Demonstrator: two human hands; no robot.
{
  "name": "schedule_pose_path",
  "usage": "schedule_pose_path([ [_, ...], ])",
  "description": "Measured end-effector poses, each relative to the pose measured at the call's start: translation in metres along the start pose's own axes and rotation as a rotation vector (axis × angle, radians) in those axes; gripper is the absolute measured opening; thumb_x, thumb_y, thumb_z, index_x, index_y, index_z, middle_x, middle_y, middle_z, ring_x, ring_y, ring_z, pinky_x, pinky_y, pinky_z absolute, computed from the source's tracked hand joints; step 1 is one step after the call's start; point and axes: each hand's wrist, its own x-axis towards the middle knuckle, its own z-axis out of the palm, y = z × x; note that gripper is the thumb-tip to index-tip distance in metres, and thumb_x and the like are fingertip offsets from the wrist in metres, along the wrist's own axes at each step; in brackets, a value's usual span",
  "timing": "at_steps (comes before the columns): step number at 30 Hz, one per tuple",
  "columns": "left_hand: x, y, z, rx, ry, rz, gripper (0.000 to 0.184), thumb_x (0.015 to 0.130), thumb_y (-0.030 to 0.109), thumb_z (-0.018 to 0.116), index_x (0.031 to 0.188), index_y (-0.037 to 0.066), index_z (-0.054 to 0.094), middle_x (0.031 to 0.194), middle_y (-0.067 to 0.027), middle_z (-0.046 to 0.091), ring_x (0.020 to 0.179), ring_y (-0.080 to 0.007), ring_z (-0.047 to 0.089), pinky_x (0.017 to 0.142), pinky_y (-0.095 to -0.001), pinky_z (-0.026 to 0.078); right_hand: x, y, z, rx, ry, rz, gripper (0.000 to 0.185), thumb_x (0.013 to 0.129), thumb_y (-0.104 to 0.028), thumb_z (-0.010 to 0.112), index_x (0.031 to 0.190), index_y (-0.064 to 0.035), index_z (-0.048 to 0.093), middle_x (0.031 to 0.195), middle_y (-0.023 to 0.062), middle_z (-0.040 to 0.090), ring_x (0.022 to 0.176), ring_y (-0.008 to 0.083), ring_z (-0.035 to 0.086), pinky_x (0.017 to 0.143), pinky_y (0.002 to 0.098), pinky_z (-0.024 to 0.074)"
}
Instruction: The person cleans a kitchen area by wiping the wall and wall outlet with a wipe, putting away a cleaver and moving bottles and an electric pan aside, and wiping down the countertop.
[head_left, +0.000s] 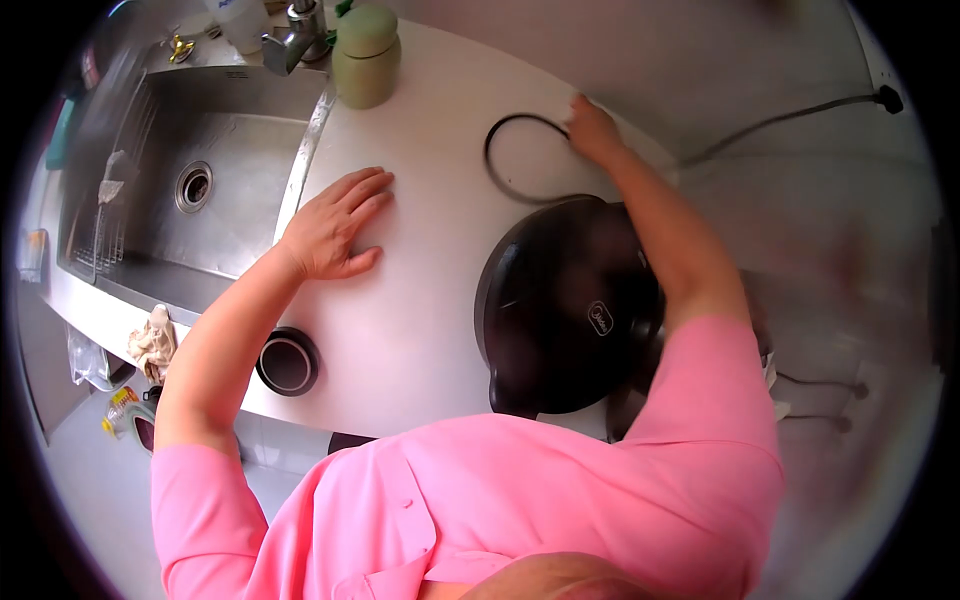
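My left hand [340,225] lies flat on the white countertop [420,300], fingers spread, just right of the sink. At the back right, my right hand [594,130] is closed around a black power cord [494,135]. The cord makes a loop on the counter and runs behind a round black appliance [560,300] with a glossy lid, which stands below my right forearm. Near the counter's front edge, by my left forearm, sits a small round dark bowl or lid [288,362].
A steel sink [250,150] with a wire rack is at the left, its faucet [292,45] behind. A green jar [366,60] stands beside it. A cable [780,122] runs to a plug on the right wall. A cloth [153,343] hangs at the front edge.
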Motion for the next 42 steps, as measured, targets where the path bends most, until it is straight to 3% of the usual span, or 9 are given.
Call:
schedule_pose_path([
  [11, -0.004, -0.001, 0.005, -0.008, 0.077, 0.036, 0.067, 0.074, 0.032, 0.058, 0.129, -0.001, 0.039, 0.135, -0.0189, 0.040, 0.126, -0.0360, 0.037, 0.105, -0.0425, 0.033, -0.031, -0.121, 0.024, -0.018, -0.220, -0.582, 0.030, 0.079, -0.008, 0.053, 0.109, -0.0072, 0.052, 0.096, 0.0197, 0.063, 0.091, 0.0369, 0.060, 0.079, 0.0442, 0.0473],
  [16, 0.054, 0.044, 0.028, 0.034, 0.051, -0.213, 0.061, 0.083, 0.037, 0.058, 0.126, -0.003, 0.041, 0.107, -0.0176, 0.058, 0.102, -0.0331, 0.053, 0.090, -0.0426, 0.041, 0.001, -0.081, 0.013, -0.141, -0.083, -0.361, 0.032, 0.082, -0.014, 0.056, 0.112, -0.0061, 0.050, 0.102, 0.0194, 0.062, 0.098, 0.0370, 0.059, 0.084, 0.0444, 0.0457],
  [23, 0.128, 0.099, 0.082, -0.818, 0.199, -0.620, 0.050, 0.089, 0.020, 0.052, 0.134, 0.004, 0.039, 0.128, -0.0199, 0.049, 0.114, -0.0371, 0.049, 0.095, -0.0417, 0.040, 0.041, -0.073, 0.005, -0.146, 0.107, 0.113, 0.035, 0.084, -0.014, 0.054, 0.117, -0.0045, 0.048, 0.112, 0.0208, 0.059, 0.106, 0.0345, 0.057, 0.088, 0.0447, 0.0449],
  [28, 0.128, 0.095, 0.080, -0.432, 0.438, -0.396, 0.029, 0.084, 0.010, 0.051, 0.111, 0.004, 0.057, 0.103, -0.0143, 0.056, 0.096, -0.0335, 0.056, 0.082, -0.0419, 0.046, 0.006, -0.132, -0.003, -0.152, -0.138, -0.260, 0.034, 0.081, -0.010, 0.053, 0.114, -0.0043, 0.049, 0.110, 0.0217, 0.059, 0.104, 0.0345, 0.057, 0.081, 0.0448, 0.0482],
  [31, 0.127, 0.095, 0.075, -0.115, 0.226, -0.405, 0.017, 0.081, 0.010, 0.051, 0.093, 0.004, 0.062, 0.092, -0.0124, 0.055, 0.089, -0.0305, 0.056, 0.076, -0.0426, 0.047, -0.007, -0.139, 0.021, -0.040, -0.169, -0.544, 0.020, 0.087, -0.012, 0.050, 0.105, -0.0066, 0.053, 0.101, 0.0166, 0.063, 0.082, 0.0312, 0.063, 0.074, 0.0415, 0.0506],
  [34, 0.113, 0.099, 0.066, -0.037, 0.057, -0.369, 0.014, 0.080, 0.013, 0.052, 0.082, 0.005, 0.063, 0.094, -0.0118, 0.056, 0.093, -0.0292, 0.055, 0.074, -0.0416, 0.047, -0.016, -0.104, 0.012, 0.420, -0.392, -0.489, 0.022, 0.087, -0.014, 0.053, 0.106, -0.0049, 0.054, 0.098, 0.0124, 0.062, 0.079, 0.0235, 0.062, 0.066, 0.0367, 0.0528],
  [36, 0.105, 0.099, 0.068, 0.033, 0.086, -0.290, 0.014, 0.079, 0.015, 0.052, 0.077, 0.005, 0.062, 0.092, -0.0110, 0.057, 0.097, -0.0283, 0.053, 0.076, -0.0413, 0.047, -0.020, -0.076, -0.004, 0.722, -0.389, -0.054, 0.029, 0.085, -0.018, 0.058, 0.110, -0.0049, 0.055, 0.096, 0.0084, 0.059, 0.078, 0.0180, 0.060, 0.060, 0.0307, 0.0535],
  [41, 0.088, 0.099, 0.086, -0.246, 0.209, -0.239, 0.011, 0.076, 0.006, 0.051, 0.081, 0.005, 0.061, 0.094, -0.0093, 0.059, 0.104, -0.0275, 0.049, 0.084, -0.0371, 0.044, -0.006, 0.012, -0.017, -0.021, -0.363, 0.115, 0.034, 0.081, -0.028, 0.061, 0.099, 0.0015, 0.063, 0.099, 0.0218, 0.062, 0.090, 0.0336, 0.060, 0.078, 0.0414, 0.0485],
  [42, 0.084, 0.101, 0.090, -0.248, 0.211, -0.241, 0.011, 0.076, 0.006, 0.051, 0.081, 0.005, 0.061, 0.094, -0.0093, 0.059, 0.104, -0.0275, 0.049, 0.084, -0.0371, 0.044, 0.002, 0.030, -0.001, -0.266, -0.380, -0.114, 0.032, 0.080, -0.026, 0.060, 0.096, 0.0018, 0.064, 0.100, 0.0222, 0.062, 0.089, 0.0354, 0.060, 0.078, 0.0424, 0.0477],
])
